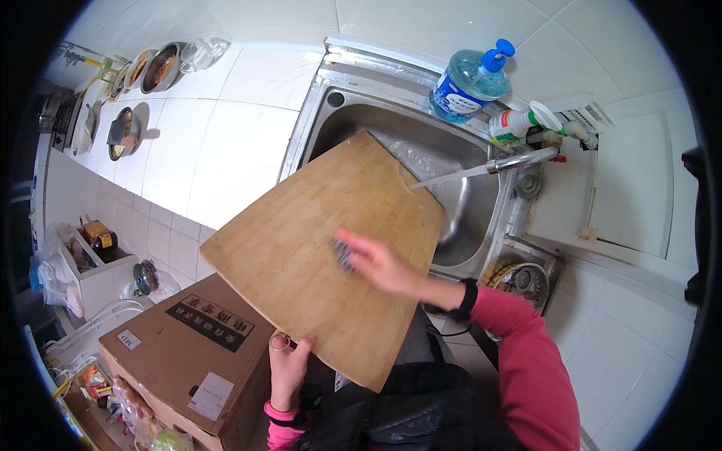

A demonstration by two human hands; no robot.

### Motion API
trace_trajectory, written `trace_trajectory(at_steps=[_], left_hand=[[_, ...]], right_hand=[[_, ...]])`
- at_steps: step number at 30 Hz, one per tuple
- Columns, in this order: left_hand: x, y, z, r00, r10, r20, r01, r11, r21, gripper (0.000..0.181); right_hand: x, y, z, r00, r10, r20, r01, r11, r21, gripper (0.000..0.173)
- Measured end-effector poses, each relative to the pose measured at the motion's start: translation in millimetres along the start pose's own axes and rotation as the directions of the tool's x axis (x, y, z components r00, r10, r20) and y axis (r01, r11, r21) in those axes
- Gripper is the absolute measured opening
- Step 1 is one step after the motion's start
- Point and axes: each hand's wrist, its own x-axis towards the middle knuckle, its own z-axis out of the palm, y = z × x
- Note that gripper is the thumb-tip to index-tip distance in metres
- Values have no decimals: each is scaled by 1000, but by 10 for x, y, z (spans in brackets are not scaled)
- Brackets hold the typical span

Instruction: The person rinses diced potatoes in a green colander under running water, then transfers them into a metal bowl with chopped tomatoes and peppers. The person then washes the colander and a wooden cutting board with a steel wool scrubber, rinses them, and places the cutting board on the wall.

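Note:
A large wooden cutting board (304,242) slants over the near side of a stainless steel sink (474,225), its far end inside the basin. My left hand (289,363) grips the board's near left edge, thumb on top and the other fingers hidden underneath. Pressed to the middle of the board is a grey scouring pad (342,256), probably steel wool, held in my right hand (375,259), which is blurred. From the chrome faucet (522,160) at the right, a stream of water strikes the board's far right edge.
Behind the sink stand a blue pump bottle (465,84) and a spray bottle (510,124). Bowls of food (161,67) and a glass mug (197,54) line the white tiled counter (237,141). A big cardboard box (186,338) with printing sits at lower left. A strainer basket (522,282) is at right.

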Motion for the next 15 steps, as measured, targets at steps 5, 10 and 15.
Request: trace_trajectory(at_steps=[5,10,15], left_hand=[[14,-45,-16,1000,12,-21,-13,1000,-10,30],[-1,-86,-23,1000,1,10,-1,1000,-6,28],[9,-54,8,1000,5,12,-5,1000,-13,26]], right_hand=[[231,-343,547,959,-46,280,137,939,-316,26],[933,1024,-602,968,-28,-247,-136,773,-620,19],[398,2006,-1831,813,251,-525,-582,392,-713,31]])
